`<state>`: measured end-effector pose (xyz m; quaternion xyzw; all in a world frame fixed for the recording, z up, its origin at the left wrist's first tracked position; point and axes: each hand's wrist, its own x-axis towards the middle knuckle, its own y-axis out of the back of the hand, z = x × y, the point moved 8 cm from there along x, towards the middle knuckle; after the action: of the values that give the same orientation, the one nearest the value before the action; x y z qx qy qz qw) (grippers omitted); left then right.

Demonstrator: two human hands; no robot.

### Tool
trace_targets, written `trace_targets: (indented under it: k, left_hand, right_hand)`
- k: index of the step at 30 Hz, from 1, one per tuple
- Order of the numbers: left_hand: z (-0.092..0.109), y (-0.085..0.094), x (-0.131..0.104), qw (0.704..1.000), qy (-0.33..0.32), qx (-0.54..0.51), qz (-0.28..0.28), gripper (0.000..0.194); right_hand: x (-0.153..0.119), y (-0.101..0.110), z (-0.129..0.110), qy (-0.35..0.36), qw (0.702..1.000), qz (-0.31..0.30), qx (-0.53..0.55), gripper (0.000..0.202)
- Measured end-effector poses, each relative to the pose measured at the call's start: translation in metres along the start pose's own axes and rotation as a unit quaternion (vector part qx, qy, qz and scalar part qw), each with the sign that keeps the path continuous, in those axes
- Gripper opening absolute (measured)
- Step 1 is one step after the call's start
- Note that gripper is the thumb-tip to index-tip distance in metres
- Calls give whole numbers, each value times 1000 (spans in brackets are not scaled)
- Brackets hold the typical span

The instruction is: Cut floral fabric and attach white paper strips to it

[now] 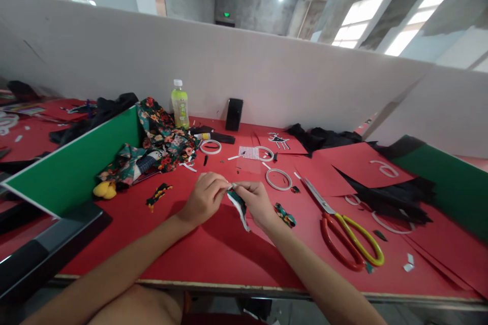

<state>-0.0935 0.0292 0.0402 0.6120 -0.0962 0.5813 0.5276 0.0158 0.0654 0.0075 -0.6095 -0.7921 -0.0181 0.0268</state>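
Both hands meet over the middle of the red table. My left hand (206, 197) is closed, its fingertips pinching the upper end of a small dark green fabric piece (240, 209) with a white edge. My right hand (256, 204) is closed on the same piece, thumb and fingers pressed near that end, while the rest hangs down between the hands. What lies right between the fingertips is too small to make out. A floral fabric scrap (285, 215) lies just right of my right hand, and another floral scrap (158, 195) lies to the left.
Large scissors (343, 228) with red and yellow handles lie at right, near red paper sheets (366, 162). Tape rolls (278, 179) lie beyond my hands. Floral cloth (168, 137), a drink bottle (180, 104) and a black phone (234, 114) stand behind. Green dividers (76, 172) flank the table.
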Motion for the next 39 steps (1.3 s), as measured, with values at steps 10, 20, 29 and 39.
trace_targets:
  k: [10, 20, 29, 39]
  left_hand:
    - [16, 15, 2, 995, -96, 33, 13, 17]
    - [31, 23, 3, 985, -160, 65, 16, 25]
    - [28, 18, -2, 986, -151, 61, 17, 24]
    - [34, 17, 0, 982, -175, 75, 5, 22]
  right_hand:
    - [-4, -8, -4, 25, 999, -22, 9, 29]
    - [-8, -11, -5, 21, 997, -61, 37, 26]
    - [-9, -12, 3, -12, 997, -45, 58, 22]
    - [-6, -17, 8, -37, 986, -52, 153, 22]
